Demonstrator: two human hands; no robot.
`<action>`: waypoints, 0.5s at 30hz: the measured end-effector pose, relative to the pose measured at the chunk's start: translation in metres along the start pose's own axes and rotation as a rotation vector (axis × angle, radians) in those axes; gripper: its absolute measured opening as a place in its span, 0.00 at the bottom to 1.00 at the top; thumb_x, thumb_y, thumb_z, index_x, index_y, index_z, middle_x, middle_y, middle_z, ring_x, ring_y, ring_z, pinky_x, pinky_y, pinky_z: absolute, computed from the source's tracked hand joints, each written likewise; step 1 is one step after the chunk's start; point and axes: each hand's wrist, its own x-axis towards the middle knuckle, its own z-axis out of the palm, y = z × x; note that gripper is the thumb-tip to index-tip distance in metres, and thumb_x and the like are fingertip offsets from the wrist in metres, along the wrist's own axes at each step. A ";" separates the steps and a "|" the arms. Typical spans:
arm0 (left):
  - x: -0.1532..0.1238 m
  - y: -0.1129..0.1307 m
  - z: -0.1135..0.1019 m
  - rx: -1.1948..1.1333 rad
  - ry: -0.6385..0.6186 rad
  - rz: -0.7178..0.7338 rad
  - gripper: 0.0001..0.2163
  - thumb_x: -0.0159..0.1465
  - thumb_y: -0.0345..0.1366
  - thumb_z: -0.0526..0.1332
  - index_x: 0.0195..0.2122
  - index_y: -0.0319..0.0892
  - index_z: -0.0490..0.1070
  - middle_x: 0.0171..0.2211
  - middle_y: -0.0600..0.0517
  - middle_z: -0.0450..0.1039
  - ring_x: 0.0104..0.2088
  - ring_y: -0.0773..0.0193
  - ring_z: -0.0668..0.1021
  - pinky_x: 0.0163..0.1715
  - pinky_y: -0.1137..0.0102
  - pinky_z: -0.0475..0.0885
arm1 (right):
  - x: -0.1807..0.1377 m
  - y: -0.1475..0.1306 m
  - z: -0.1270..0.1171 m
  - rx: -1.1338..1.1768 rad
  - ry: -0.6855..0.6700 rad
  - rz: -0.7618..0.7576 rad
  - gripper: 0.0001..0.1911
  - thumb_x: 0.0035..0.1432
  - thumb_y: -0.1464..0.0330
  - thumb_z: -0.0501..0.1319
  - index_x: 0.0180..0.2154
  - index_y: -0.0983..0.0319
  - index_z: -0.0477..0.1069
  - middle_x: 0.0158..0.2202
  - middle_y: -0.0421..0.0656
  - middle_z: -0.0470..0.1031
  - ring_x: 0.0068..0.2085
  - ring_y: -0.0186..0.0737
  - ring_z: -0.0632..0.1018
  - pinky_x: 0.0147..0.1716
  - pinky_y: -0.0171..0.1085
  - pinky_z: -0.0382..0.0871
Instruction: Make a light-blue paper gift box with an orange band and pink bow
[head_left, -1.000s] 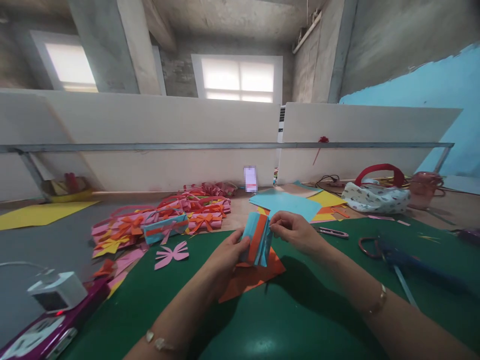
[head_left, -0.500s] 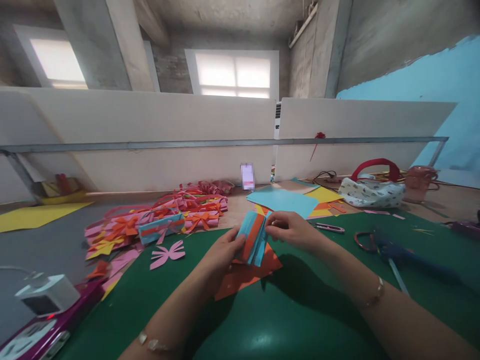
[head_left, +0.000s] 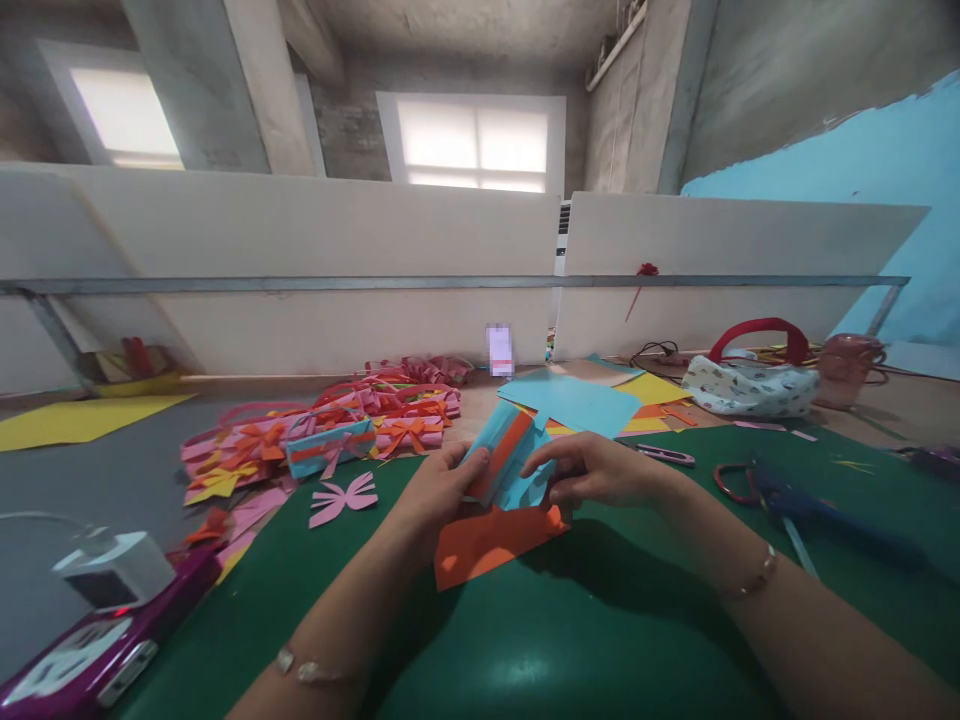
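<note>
My left hand (head_left: 446, 483) grips the left side of a folded blue paper piece (head_left: 491, 437) with an orange stripe across it, thumb on top. The paper is tilted, and its lower right part fans open. My right hand (head_left: 592, 470) is at that right edge, index finger bent over the blue flap and thumb below it; part of the grip is hidden. Under both hands, an orange paper sheet (head_left: 487, 550) lies on the green mat (head_left: 570, 640). A pink paper bow cutout (head_left: 343, 499) lies left of my left hand.
At the left are a pile of decorated paper pieces (head_left: 262, 440) and a purple power strip (head_left: 105, 640) with a white charger (head_left: 116, 570). Blue sheets (head_left: 577, 397) and a phone (head_left: 499, 350) are behind. A box cutter (head_left: 666, 455), glue gun (head_left: 810, 510) and cloth bag (head_left: 750, 388) are at the right.
The blue paper has spread wider at its lower right. My right hand has gone from pinching its upper right edge to fingers lower over the flap. The view has shifted slightly.
</note>
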 end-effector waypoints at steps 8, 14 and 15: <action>-0.003 0.000 0.002 0.029 -0.106 -0.020 0.18 0.52 0.48 0.62 0.38 0.41 0.72 0.28 0.50 0.73 0.30 0.61 0.75 0.31 0.66 0.71 | 0.001 0.003 0.003 -0.128 -0.008 0.062 0.09 0.51 0.69 0.61 0.35 0.65 0.75 0.25 0.41 0.75 0.23 0.31 0.75 0.27 0.32 0.71; -0.002 -0.001 0.002 0.047 -0.130 -0.043 0.17 0.53 0.46 0.62 0.40 0.42 0.72 0.26 0.52 0.72 0.28 0.63 0.74 0.28 0.69 0.70 | 0.001 0.003 0.004 -0.281 -0.016 0.059 0.08 0.50 0.71 0.61 0.34 0.65 0.76 0.26 0.41 0.76 0.28 0.34 0.76 0.29 0.33 0.69; -0.002 0.000 0.002 0.045 -0.108 -0.040 0.16 0.53 0.46 0.61 0.39 0.42 0.72 0.26 0.52 0.72 0.28 0.63 0.74 0.28 0.69 0.70 | 0.001 0.001 0.003 -0.284 -0.021 0.054 0.09 0.50 0.72 0.60 0.36 0.65 0.75 0.27 0.41 0.76 0.29 0.34 0.76 0.30 0.33 0.70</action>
